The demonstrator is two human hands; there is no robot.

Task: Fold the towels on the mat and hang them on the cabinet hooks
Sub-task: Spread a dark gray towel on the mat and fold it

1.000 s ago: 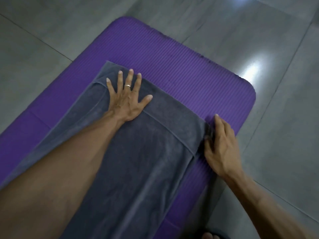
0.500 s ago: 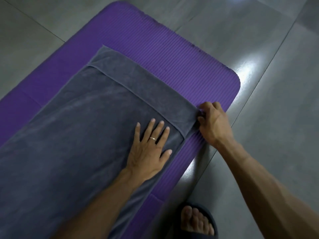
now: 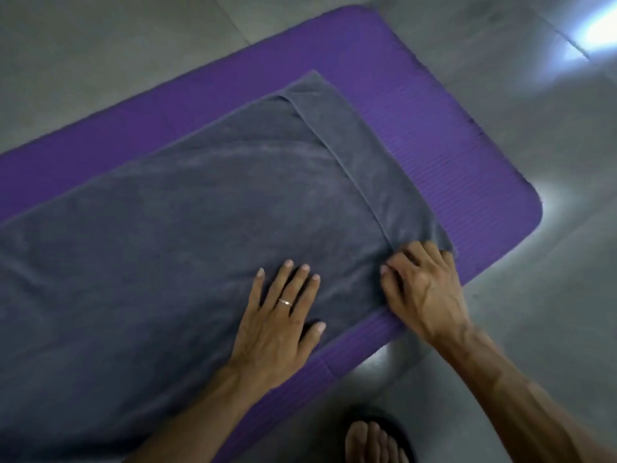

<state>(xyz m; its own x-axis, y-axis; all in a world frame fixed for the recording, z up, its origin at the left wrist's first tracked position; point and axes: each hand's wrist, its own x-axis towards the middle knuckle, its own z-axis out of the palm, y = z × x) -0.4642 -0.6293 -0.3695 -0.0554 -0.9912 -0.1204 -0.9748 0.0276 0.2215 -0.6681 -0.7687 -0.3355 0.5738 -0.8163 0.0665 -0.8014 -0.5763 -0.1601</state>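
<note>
— One towel (image 3: 187, 235) down, grey, spread flat along the purple mat (image 3: 444, 135). Where does it sit exactly?

— Lengthwise on the mat, a strip of purple showing on the far side and at the right end. Its right end lies in a narrow band with a seam-like edge running across the width.

— Left hand?

— My left hand (image 3: 277, 325) lies palm down on the towel near its front edge, fingers straight and spread, a ring (image 3: 284, 302) on one finger. Pressing flat — nothing gripped.

— Right hand?

— My right hand (image 3: 424, 289) is at the towel's near right corner, just beside the left. Fingers are curled there, knuckles up, bunching the cloth where the band meets the front edge. I read it as pinching the corner, though the fingertips are partly hidden under the hand.

— Anything else in view?

— Grey tiled floor (image 3: 100, 45) all round the mat, with bright glare patches at right. My foot (image 3: 370, 442) in a dark sandal shows at the bottom edge, on the tiles just off the mat.
</note>
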